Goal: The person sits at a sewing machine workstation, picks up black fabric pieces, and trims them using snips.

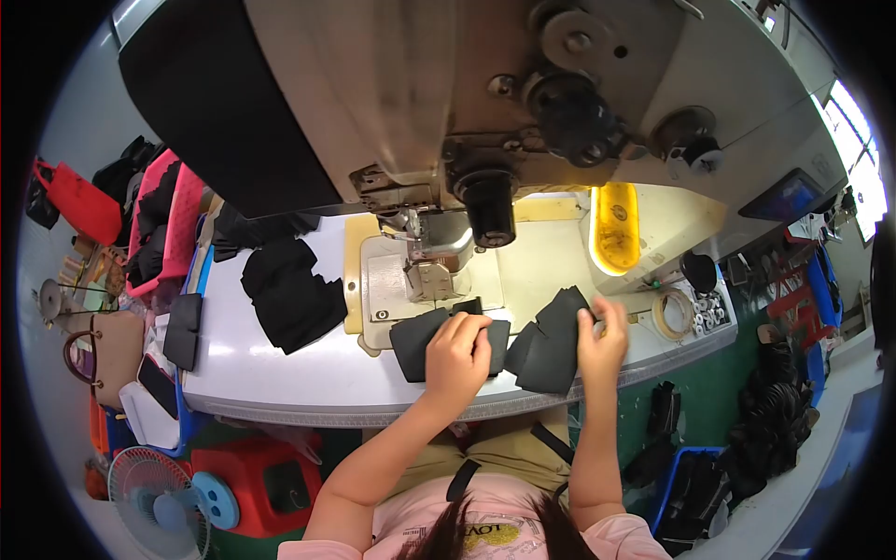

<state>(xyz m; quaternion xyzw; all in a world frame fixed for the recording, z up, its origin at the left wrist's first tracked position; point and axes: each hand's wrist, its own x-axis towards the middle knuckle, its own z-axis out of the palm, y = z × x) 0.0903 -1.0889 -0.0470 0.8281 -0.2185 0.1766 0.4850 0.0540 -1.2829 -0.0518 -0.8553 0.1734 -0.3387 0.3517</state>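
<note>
At the front of the sewing machine, my left hand (457, 359) rests on a dark fabric piece (408, 347), its fingers curled and pressed onto the cloth just before the presser foot (431, 280). A small folded black strip shows above those fingertips. My right hand (602, 345) is beside the right edge of another group of black fabric pieces (549, 350), with thumb and fingers apart. Whether it touches that edge I cannot tell. Left of the needle area lies a pile of black fabric pieces (291, 297).
The sewing machine head (373, 93) hangs over the white table (252, 373). A tape roll (672, 313) and small metal parts (711, 313) sit at right. Leftward are a pink basket (177, 233), a phone (157, 385), a handbag (117, 359), a fan (159, 504) and a red stool (266, 485).
</note>
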